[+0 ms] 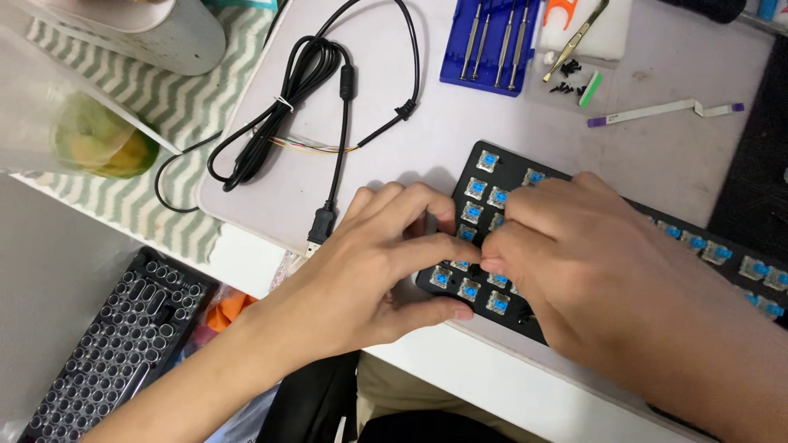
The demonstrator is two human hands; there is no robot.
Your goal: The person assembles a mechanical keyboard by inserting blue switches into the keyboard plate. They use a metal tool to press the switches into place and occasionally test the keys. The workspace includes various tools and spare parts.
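A black keyboard plate [525, 168] studded with blue-stemmed switches lies across a pale grey mat [443, 123], running off to the right. My left hand [373, 262] grips the plate's left end, thumb under its near edge and fingers curled over the top. My right hand [574, 262] rests on top of the plate, its fingertips pressed together over a switch next to my left forefinger. Whether anything small is pinched between them is hidden.
A coiled black cable [308, 90] with a plug lies on the mat to the left. A blue screwdriver rack [490, 45], tweezers [574, 39], loose screws and a white ribbon strip [665, 111] sit at the back. A black keycap tray [115, 344] stands lower left.
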